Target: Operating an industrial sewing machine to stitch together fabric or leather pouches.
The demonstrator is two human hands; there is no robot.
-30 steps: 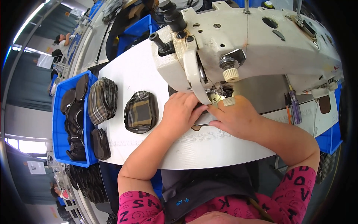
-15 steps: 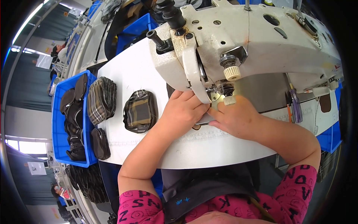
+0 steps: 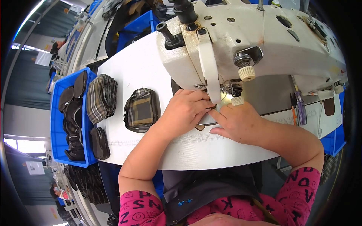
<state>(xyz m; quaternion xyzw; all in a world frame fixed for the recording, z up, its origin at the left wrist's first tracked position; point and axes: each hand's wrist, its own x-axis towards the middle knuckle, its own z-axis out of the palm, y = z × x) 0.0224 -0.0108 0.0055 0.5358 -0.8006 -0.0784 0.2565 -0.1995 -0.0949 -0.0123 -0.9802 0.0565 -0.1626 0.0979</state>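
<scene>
The step in hand looks like guiding a small dark piece [image 3: 213,107] by the head of the white sewing machine [image 3: 294,49], just below its needle area. The left hand [image 3: 186,111] has its fingers bent close together, the tips partly hidden, so whether it pinches the piece cannot be told; the right hand [image 3: 239,122] points its index finger at the piece, thumb apart. The next move probably calls for steady feeding, fingertips clear of the needle. Left of the machine, the white table [image 3: 211,154] bears a plaid pouch [image 3: 141,111] and, farther off, a plaid stack [image 3: 102,98] beside a blue bin [image 3: 56,139]. Beyond, also leftward, hang dark curtains [image 3: 28,88].
</scene>
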